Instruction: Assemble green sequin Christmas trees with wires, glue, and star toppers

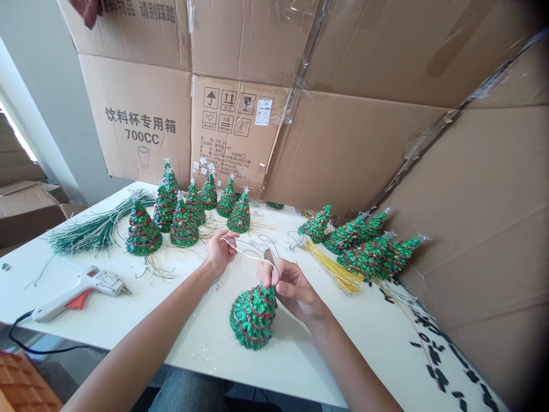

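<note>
A small green tinsel Christmas tree (253, 317), wound with a red garland, stands on the table in front of me. My right hand (294, 289) is closed at its tip, with fingertips pinching the top where thin wires come out. From there a white wire (246, 252) arcs leftward to my left hand (221, 252), whose curled fingers grip its other end. A darker, bluish wire runs beside it. The tree's very top is hidden behind my right fingers.
Several finished trees (183, 226) stand at the back left; others (364, 249) lie at the right by yellow wires (334, 266). Green wires (98, 226) and a glue gun (86, 292) are at left. Cardboard (343, 149) walls the back. Another person's hand (88, 11) shows top left.
</note>
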`<state>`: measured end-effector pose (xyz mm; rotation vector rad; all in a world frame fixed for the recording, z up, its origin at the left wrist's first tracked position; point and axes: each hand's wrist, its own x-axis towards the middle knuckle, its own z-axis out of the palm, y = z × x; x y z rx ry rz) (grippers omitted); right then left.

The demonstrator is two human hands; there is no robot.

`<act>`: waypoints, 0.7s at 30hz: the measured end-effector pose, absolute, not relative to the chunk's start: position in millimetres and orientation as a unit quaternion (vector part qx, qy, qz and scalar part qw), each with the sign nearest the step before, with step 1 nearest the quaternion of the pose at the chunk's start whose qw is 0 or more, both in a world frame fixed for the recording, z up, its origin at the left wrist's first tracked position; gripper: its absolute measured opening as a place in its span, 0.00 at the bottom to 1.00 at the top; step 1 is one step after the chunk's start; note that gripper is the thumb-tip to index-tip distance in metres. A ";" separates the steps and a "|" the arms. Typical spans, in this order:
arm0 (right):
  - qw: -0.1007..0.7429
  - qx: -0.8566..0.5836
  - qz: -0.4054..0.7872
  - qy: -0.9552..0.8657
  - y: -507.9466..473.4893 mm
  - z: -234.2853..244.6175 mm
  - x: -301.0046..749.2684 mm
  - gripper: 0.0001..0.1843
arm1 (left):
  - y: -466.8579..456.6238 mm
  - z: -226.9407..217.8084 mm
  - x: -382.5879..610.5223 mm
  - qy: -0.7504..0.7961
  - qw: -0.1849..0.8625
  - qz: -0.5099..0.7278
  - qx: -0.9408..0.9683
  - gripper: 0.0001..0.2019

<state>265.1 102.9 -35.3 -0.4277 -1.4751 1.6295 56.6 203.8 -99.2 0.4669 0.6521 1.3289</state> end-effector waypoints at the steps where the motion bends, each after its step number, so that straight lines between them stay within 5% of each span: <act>1: 0.436 -0.171 0.657 -0.591 102.6 -34.6 264.9 0.17 | 203.7 -99.1 56.7 0.295 0.713 0.599 0.212 0.17; 21: 0.445 -0.140 0.662 -0.587 104.8 -38.0 266.6 0.08 | 200.9 -95.4 55.9 0.301 0.717 0.592 0.211 0.18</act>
